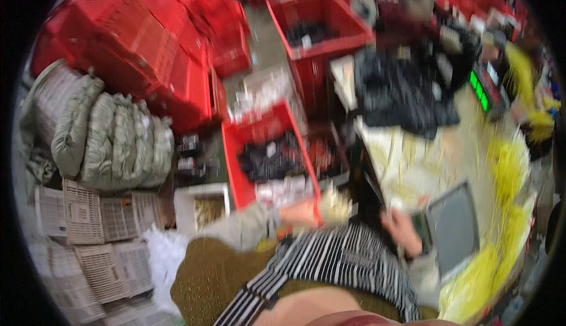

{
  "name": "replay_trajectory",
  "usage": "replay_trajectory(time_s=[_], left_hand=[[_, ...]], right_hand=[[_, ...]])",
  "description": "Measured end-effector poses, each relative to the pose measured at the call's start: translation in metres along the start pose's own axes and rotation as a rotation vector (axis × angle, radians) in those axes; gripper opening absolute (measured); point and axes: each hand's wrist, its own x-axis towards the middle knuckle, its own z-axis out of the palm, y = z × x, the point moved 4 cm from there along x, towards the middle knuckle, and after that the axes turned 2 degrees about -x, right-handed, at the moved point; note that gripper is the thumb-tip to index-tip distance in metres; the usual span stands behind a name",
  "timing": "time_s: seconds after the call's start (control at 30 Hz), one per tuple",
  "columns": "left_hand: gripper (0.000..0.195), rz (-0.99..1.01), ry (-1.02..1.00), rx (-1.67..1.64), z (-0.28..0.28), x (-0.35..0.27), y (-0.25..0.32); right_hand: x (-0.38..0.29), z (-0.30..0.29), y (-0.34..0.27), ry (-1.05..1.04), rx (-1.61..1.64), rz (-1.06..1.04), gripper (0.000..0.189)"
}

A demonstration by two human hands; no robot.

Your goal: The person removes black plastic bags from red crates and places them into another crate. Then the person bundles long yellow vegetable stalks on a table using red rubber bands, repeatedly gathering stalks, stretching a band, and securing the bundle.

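Note:
Motion blurs the whole view. My left hand [303, 213], in a pale sleeve, is at the near rim of a red plastic crate [234, 167], close to a pale yellow bundle [336, 204]; its grip is unclear. Inside the crate lie dark bagged items [274, 155] and white-and-pink packets [285, 191]. My right hand [402, 228] is over the near edge of the worktable [460, 149], left of a flat grey square plate [455, 233]. Its fingers are partly curled, and I cannot tell whether they hold something.
Red crates [132, 38] are stacked at left, beside olive padded bundles [119, 140] and plastic baskets [84, 213]. Another red bin [323, 21] stands ahead. Black plastic bags [398, 91], a green-lit display [479, 89] and yellow strands [508, 171] occupy the table. Someone stands beyond it.

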Motion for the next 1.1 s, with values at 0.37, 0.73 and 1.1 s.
replay_trajectory(time_s=[0.37, 0.73, 1.1], left_hand=[[0.064, -0.282, 0.183, -0.513, -0.087, 0.012, -0.01], [0.105, -0.186, 0.167, -0.701, -0.123, 0.015, -0.02], [0.098, -0.174, 0.121, -0.711, -0.133, 0.03, -0.005]], right_hand=[[0.121, 0.033, -0.084, 0.018, -0.395, -0.648, 0.026], [0.171, 0.07, -0.093, -0.088, -0.463, -0.731, 0.021], [0.193, 0.061, -0.096, -0.158, -0.521, -0.59, 0.023]])
